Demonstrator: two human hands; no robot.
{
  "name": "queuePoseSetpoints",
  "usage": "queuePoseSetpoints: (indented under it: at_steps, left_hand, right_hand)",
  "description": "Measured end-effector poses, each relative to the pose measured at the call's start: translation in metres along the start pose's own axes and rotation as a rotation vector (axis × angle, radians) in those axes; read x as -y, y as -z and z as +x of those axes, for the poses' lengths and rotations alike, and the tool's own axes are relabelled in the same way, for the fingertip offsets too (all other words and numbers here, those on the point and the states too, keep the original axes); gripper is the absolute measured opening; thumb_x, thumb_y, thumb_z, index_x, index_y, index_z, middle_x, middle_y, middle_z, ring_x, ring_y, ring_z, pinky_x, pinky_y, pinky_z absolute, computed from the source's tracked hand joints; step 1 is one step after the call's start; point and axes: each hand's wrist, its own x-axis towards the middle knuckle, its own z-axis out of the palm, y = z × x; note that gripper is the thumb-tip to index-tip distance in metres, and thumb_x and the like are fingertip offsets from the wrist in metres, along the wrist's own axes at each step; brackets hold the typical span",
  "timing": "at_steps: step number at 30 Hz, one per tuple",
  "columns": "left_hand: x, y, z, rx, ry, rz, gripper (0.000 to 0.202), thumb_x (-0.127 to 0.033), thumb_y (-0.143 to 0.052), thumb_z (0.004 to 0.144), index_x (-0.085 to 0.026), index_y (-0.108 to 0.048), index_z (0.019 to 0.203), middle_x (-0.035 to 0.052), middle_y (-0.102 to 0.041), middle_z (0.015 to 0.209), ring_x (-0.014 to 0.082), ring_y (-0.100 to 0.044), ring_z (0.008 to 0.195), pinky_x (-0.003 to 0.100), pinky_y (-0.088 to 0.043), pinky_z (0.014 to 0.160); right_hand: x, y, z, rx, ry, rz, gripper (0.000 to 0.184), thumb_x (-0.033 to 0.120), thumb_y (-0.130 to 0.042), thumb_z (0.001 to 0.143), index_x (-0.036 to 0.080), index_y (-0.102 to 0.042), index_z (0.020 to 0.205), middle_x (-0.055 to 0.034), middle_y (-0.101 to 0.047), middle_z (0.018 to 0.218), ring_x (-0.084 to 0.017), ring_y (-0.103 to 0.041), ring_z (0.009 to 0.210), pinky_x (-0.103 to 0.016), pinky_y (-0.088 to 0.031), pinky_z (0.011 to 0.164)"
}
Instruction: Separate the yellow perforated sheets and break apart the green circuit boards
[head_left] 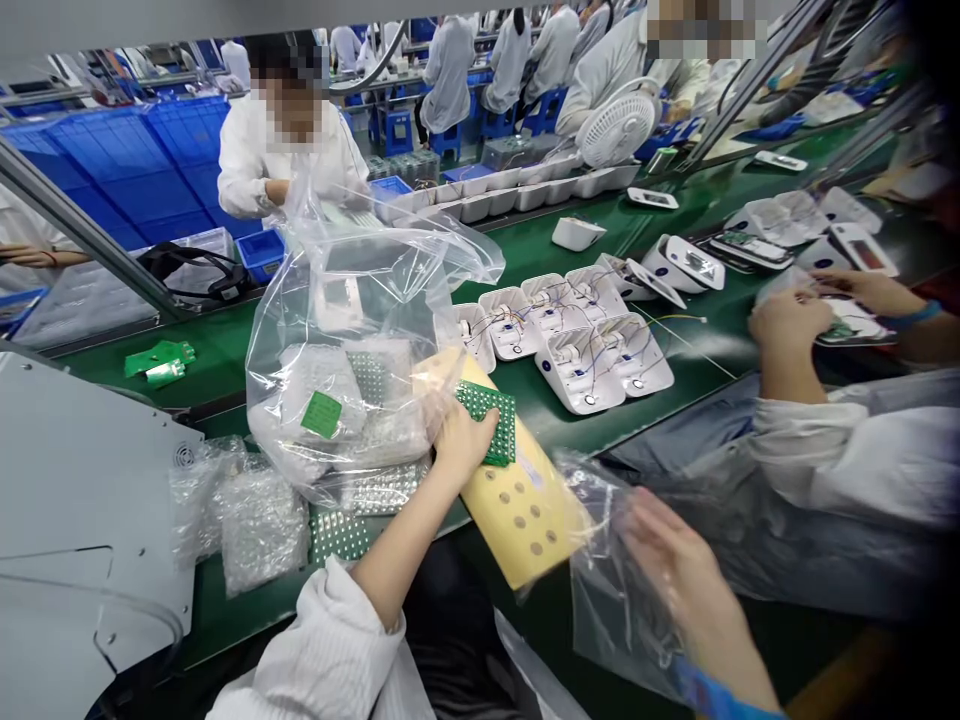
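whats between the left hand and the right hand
In the head view, going from left hand to right hand: the green circuit-board panel, the yellow sheet with round grey spots, then part of a clear plastic bag.

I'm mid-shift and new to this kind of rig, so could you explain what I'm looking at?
There is no robot here, just a person's two bare hands. The single picture comes from a camera worn on the head, looking forward and down. The left hand holds a green rectangular circuit board over a yellow flat sheet with round grey spots. The right hand is at a small clear plastic bag; blur hides its exact grip. On the green work surface are a large clear plastic bag, clear bubble-wrap packs and white plastic housings with wires. The hands at far right belong to another person.
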Motion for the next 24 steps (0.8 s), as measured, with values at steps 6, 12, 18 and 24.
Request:
queuePoseSetpoints:
  at_steps: [6,12,18,24]
  left_hand:
    - [0.007,-0.005,-0.001,-0.043,-0.125,0.055,0.076,-0.046,-0.058,0.084,-0.003,-0.030,0.140,0.0294,-0.036,0.145,0.0382,-0.031,0.139,0.047,-0.020,0.115]
    - [0.010,-0.008,-0.001,-0.056,-0.134,0.112,0.077,-0.052,-0.050,0.088,-0.005,-0.025,0.143,0.0283,-0.040,0.144,0.0378,-0.033,0.138,0.049,-0.025,0.113]
    - [0.001,0.000,-0.010,-0.048,-0.141,0.161,0.072,-0.053,-0.039,0.093,-0.002,-0.026,0.142,0.0290,-0.045,0.138,0.0375,-0.040,0.133,0.048,-0.033,0.108]
    - [-0.006,0.023,-0.061,-0.018,-0.278,0.221,0.057,-0.033,-0.049,0.089,-0.008,-0.036,0.139,0.0241,-0.041,0.140,0.0386,-0.038,0.132,0.053,-0.034,0.105]
  right_hand:
    - [-0.052,-0.051,-0.035,-0.055,-0.259,0.303,0.040,0.039,-0.082,0.055,0.022,-0.063,0.087,-0.0008,-0.068,0.082,-0.018,-0.066,0.069,-0.028,-0.056,0.058]
    - [-0.039,-0.057,-0.027,0.045,-0.290,0.309,0.038,0.039,-0.082,0.060,0.021,-0.060,0.084,0.0015,-0.065,0.075,-0.016,-0.063,0.068,-0.025,-0.054,0.058]
    - [-0.031,-0.056,-0.017,0.116,-0.350,0.235,0.048,0.043,-0.085,0.053,0.018,-0.062,0.087,0.0009,-0.066,0.077,-0.015,-0.062,0.067,-0.021,-0.052,0.054]
    - [-0.014,-0.025,-0.015,-0.073,-0.071,0.152,0.051,0.039,-0.087,0.049,0.015,-0.062,0.087,-0.0016,-0.070,0.088,-0.013,-0.066,0.079,-0.017,-0.056,0.067]
